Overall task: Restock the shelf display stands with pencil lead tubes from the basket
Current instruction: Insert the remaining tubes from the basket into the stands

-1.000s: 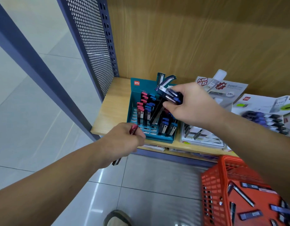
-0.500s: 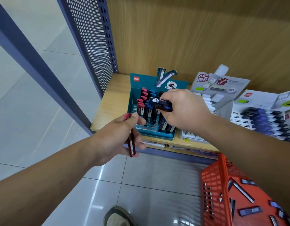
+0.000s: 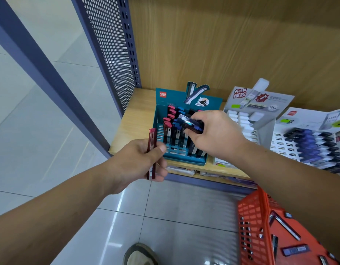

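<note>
One red lead tube (image 3: 152, 139), long axis upright, pinched in left hand (image 3: 138, 162), just before teal stand (image 3: 186, 161); right hand (image 3: 218, 134) clasps dark tubes (image 3: 193, 124) above its slots.

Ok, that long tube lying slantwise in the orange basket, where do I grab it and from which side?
Probably at its middle, thumb and finger across the narrow sides, coming down from above. The tube is long, slim and seems to lie flat on the bottom, with bare floor either side, and the basket walls block any sideways reach.
</note>
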